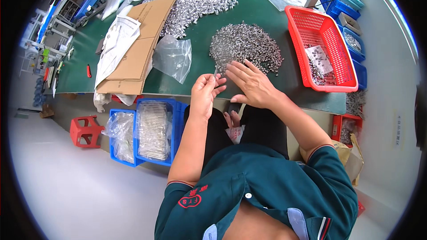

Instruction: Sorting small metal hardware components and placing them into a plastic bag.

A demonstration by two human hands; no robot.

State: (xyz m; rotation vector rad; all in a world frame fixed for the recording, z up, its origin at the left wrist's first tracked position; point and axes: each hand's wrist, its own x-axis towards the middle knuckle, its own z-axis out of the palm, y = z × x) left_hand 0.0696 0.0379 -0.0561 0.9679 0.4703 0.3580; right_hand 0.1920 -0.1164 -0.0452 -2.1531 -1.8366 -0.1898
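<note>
My left hand (205, 94) pinches the lower edge of a small clear plastic bag (221, 61) and holds it upright at the front edge of the green table (200, 35). Behind the bag lies a pile of small silver metal parts (247, 46). My right hand (251, 83) rests just right of the bag with its fingers spread flat toward the pile, holding nothing I can see. A longer heap of the same silver parts (195, 5) stretches across the far side of the table.
A red plastic basket (324, 49) with a few parts and a paper slip stands at the right. Flattened cardboard (141, 44), papers and a loose clear bag (172, 57) lie at the left. Blue crates (147, 134) with bagged parts and a red stool (85, 130) stand on the floor.
</note>
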